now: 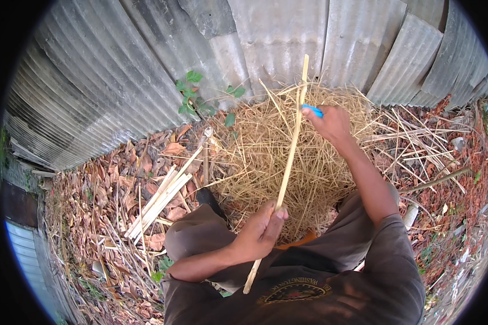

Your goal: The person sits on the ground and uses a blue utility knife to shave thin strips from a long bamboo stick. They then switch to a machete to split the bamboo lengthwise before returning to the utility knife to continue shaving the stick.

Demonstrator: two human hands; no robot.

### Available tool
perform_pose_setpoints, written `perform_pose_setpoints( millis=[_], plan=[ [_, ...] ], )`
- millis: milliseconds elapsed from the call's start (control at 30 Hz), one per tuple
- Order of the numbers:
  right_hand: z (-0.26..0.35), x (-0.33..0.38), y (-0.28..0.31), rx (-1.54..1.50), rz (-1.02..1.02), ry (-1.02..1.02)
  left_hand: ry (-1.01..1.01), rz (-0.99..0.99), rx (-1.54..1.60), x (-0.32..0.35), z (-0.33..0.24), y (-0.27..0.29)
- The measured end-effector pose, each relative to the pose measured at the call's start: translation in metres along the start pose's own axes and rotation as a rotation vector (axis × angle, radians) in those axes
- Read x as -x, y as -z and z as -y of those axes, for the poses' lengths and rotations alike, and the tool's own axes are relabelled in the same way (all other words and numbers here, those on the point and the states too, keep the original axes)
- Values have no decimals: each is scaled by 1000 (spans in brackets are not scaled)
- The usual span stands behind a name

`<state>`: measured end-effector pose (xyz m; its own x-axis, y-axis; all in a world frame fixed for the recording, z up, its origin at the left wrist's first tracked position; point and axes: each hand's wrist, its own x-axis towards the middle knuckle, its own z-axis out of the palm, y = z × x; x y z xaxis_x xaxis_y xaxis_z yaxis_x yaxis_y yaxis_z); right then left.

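Note:
A long pale bamboo strip [289, 162] runs from my lap up toward the corrugated wall. My left hand [261, 230] is closed around its lower part, just above my knees. Farther up, my right hand [331, 123] is stretched out and closed on a blue-handled tool [313, 110] pressed against the strip's upper part; the blade is hidden. Below both hands lies a heap of thin straw-coloured shavings [265, 157].
A bundle of split bamboo strips [160, 201] lies on dry leaves at my left. A grey corrugated sheet wall [146, 59] stands behind, with a small green plant [191, 95] at its foot. More sticks and leaves [423, 146] are scattered at right.

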<state>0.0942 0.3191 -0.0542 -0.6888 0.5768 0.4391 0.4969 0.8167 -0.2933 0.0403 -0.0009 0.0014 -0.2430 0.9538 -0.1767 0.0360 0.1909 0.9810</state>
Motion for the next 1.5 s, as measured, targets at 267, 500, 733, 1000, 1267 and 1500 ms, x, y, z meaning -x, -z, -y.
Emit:
perform_pose_setpoints(
  millis=[267, 500, 733, 1000, 1267, 1500],
  plan=[
    [7, -4, 11, -104, 136, -224, 70, -45, 69, 0, 4, 18],
    [76, 51, 25, -217, 38, 379, 41, -204, 136, -9, -4, 21],
    [69, 42, 19, -182, 31, 280, 127, -136, 145, -7, -14, 14],
    [60, 37, 11, -188, -56, 355, 15, -143, 67, -9, -6, 12],
    [23, 4, -7, -55, 134, -67, 21, -84, 29, 2, -6, -1],
    [38, 29, 11, -123, 165, 78, -27, -107, -12, 8, -1, 8]
  ],
)
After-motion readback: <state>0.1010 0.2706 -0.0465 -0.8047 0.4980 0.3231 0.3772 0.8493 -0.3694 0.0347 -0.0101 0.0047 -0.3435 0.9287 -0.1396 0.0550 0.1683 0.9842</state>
